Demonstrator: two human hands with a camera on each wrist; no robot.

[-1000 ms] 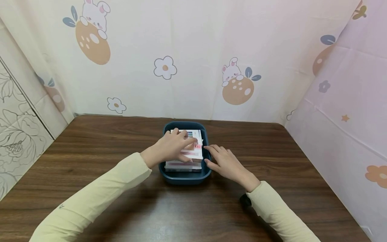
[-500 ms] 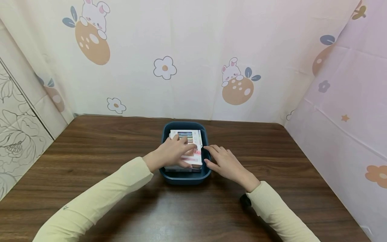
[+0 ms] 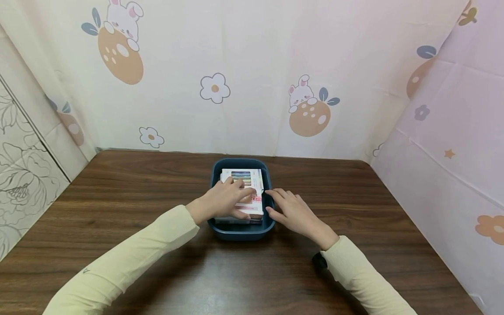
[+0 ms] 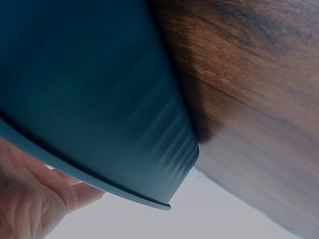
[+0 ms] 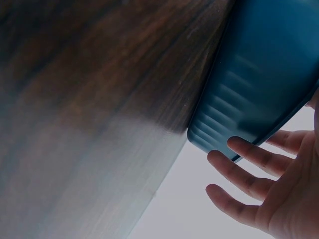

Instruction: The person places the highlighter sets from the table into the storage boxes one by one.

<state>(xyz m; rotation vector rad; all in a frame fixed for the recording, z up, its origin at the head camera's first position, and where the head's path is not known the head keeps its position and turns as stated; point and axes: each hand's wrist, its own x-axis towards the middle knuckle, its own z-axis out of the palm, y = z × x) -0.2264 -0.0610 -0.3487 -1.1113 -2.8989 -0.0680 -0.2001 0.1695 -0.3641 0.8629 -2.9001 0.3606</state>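
Observation:
A dark blue plastic bin [image 3: 240, 235] stands on the table, seen from outside in both wrist views. Inside lies a flat white box [image 3: 256, 175] with red print and a panel of coloured pen-like sticks, on top of other flat boxes. My left hand [image 3: 222, 199] reaches over the bin's left rim and rests on the white box, fingers spread, covering much of its face. At the bin's right side, my right hand [image 3: 295, 214] has its fingertips right at the rim. In the right wrist view its fingers [image 5: 244, 174] are spread and loosely bent beside the bin wall.
The brown wood-grain table [image 3: 157, 175] surrounds the bin. A pale curtain [image 3: 256, 43] with rabbit and flower prints hangs behind the table's far edge and along the right. Something small and black [image 3: 319, 261] shows at the right sleeve cuff.
My left hand and the white box have shifted slightly toward me and down in the bin, and more of the pen panel shows. Over the last half second little moves. The right hand stays put.

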